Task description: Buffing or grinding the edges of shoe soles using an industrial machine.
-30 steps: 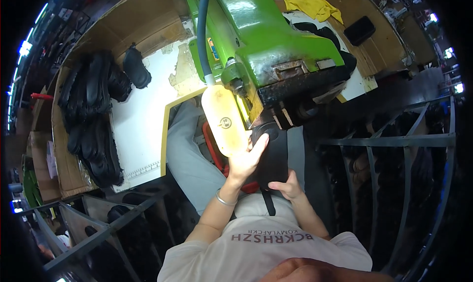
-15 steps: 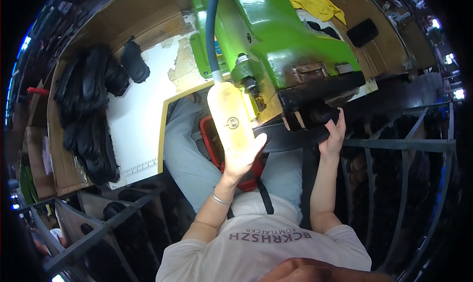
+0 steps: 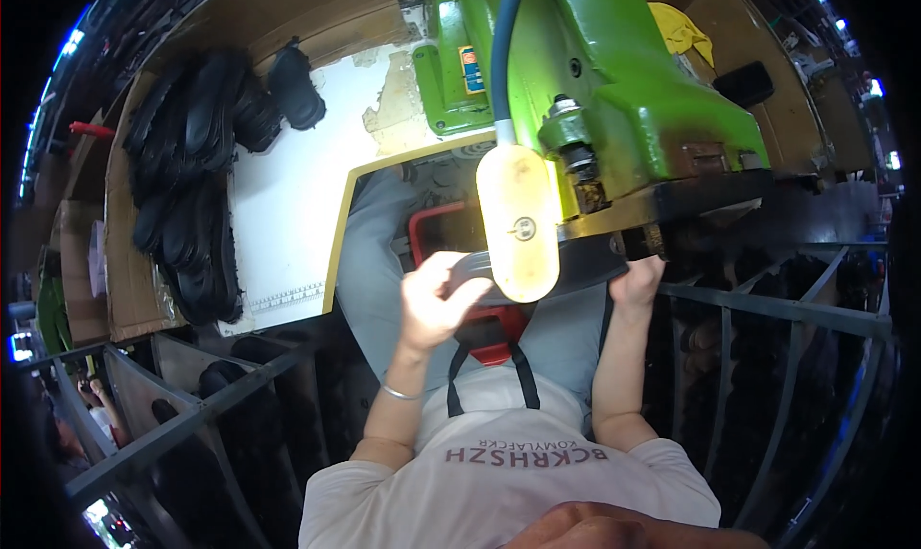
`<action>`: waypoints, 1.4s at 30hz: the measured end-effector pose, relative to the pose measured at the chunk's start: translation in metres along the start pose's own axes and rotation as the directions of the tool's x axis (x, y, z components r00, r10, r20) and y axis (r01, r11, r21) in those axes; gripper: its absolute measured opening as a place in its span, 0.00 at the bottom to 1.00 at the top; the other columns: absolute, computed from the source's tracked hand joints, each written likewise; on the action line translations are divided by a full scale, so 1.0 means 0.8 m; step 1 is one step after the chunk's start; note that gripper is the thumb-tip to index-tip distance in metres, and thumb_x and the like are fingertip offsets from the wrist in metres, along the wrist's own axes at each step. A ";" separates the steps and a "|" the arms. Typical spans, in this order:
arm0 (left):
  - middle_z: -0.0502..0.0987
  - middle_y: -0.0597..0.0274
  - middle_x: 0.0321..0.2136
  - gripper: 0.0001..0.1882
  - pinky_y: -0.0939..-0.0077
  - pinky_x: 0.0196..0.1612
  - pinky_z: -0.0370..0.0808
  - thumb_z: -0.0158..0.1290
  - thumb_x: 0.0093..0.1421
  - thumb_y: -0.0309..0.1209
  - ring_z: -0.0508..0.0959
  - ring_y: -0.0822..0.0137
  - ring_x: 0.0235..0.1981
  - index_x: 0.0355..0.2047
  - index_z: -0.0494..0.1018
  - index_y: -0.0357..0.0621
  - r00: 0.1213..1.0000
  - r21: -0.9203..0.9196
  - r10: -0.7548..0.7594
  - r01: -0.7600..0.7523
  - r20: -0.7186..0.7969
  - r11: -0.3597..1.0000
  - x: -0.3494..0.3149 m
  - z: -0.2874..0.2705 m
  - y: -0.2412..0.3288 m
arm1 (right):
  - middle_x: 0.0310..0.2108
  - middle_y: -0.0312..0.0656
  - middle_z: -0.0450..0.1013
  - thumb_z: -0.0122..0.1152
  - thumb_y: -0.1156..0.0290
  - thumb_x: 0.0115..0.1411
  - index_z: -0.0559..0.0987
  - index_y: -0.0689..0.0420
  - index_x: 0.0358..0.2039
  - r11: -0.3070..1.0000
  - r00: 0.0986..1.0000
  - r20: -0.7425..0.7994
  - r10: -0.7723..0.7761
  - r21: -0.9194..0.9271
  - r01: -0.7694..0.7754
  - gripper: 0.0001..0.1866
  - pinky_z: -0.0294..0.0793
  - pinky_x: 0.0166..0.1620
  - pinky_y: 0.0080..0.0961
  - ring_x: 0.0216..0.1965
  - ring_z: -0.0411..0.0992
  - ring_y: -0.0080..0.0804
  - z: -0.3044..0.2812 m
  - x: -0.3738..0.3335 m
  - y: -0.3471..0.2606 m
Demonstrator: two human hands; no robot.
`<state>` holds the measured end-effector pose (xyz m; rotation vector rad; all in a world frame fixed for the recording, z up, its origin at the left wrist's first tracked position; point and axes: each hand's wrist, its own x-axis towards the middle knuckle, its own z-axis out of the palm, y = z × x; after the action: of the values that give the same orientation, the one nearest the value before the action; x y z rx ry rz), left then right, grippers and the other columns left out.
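Head view: the black sole, lengthwise a second ago, now lies crosswise under the green machine's head, right of the worktop's yellow cut-out edge. The left hand has moved clear of the lamp, gripping the left end; the right hand is closed at the other. A long side apparently faces the machine.

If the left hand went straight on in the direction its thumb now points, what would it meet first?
Probably the yellow oval lamp, just right of the left hand, though depth between them is unclear.
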<state>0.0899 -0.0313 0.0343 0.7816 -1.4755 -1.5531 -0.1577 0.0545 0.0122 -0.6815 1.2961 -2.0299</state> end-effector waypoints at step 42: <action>0.77 0.58 0.32 0.15 0.78 0.39 0.73 0.58 0.50 0.23 0.76 0.72 0.34 0.39 0.72 0.32 0.997 -0.279 0.042 -0.057 -0.057 0.959 0.013 0.053 -0.020 | 0.43 0.42 0.71 0.48 0.83 0.55 0.69 0.65 0.47 0.972 0.989 0.134 0.067 0.215 -0.095 0.17 0.70 0.47 0.24 0.43 0.71 0.29 -0.033 0.049 0.000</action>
<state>0.0457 -0.0216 0.0247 0.6075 -1.1943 -1.6469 -0.2024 0.0416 0.0059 -0.6311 0.9922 -1.9929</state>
